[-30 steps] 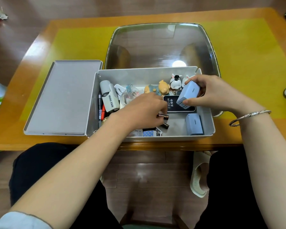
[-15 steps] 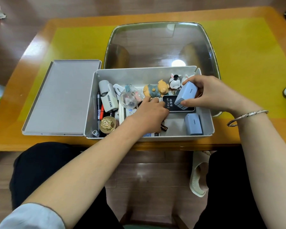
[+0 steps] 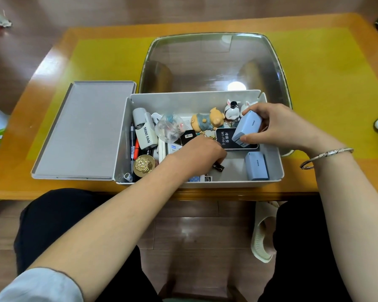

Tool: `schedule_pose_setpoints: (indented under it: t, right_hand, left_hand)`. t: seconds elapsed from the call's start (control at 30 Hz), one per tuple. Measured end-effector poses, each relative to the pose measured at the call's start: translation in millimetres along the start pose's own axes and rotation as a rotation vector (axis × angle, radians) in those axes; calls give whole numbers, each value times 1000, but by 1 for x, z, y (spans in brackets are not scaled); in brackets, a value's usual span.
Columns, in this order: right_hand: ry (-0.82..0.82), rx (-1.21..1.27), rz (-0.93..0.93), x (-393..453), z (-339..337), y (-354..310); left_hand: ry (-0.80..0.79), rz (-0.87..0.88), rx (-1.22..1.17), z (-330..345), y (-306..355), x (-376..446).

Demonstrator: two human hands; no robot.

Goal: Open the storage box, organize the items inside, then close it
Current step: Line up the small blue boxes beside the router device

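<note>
Fingers of the right hand (image 3: 277, 125) still grip the blue charger (image 3: 246, 129); the left hand (image 3: 196, 155) has curled deeper, its hold unclear.

**What the person is wearing**

Seen from above, a seated person with two bare forearms. The left arm (image 3: 109, 216) has a pale grey-blue sleeve (image 3: 39, 286) pushed up near the elbow, its cuff edged with a darker seam. The right wrist carries a thin silver bangle (image 3: 326, 156), open-ended with a twisted look. Both legs are covered by black trousers (image 3: 52, 216). One foot wears a cream slide sandal (image 3: 263, 234) with a textured, dotted footbed
</note>
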State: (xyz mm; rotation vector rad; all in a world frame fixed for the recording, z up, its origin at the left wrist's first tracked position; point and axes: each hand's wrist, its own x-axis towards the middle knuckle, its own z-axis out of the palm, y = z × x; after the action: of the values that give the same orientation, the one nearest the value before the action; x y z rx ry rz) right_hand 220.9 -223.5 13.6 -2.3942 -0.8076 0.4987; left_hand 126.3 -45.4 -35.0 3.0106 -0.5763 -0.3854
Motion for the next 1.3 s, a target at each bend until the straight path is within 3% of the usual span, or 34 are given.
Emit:
schedule_pose_setpoints:
  t: [0.17,0.33,0.5,0.73,1.0,1.1,1.2,1.3]
  right_hand:
    - [10,7,-2,-1,-2,-1]
    - [16,42,-1,-2,-3,0]
    - [10,30,9,-2,-3,-2]
    - [11,20,13,-1,-2,-2]
    - [0,10,-2,-1,-2,-1]
    - [8,8,1,0,-2,-1]
    - [-6,-7,5,0,-1,-3]
    - [-21,-18,-1,-1,0,-4]
  left_hand:
    - [61,-38,-126,-1,-6,1]
    - [333,-70,-206,-20,-16,-3]
    - [505,-315,-224,-47,-58,-20]
    - [398,-494,-203,-45,-77,-30]
    - [264,-468,-163,-43,-76,-32]
    - [293,-467,-80,-47,-67,-32]
    - [349,-361,-102,-49,-49,-30]
    - [249,-120,-175,-43,-20,-27]
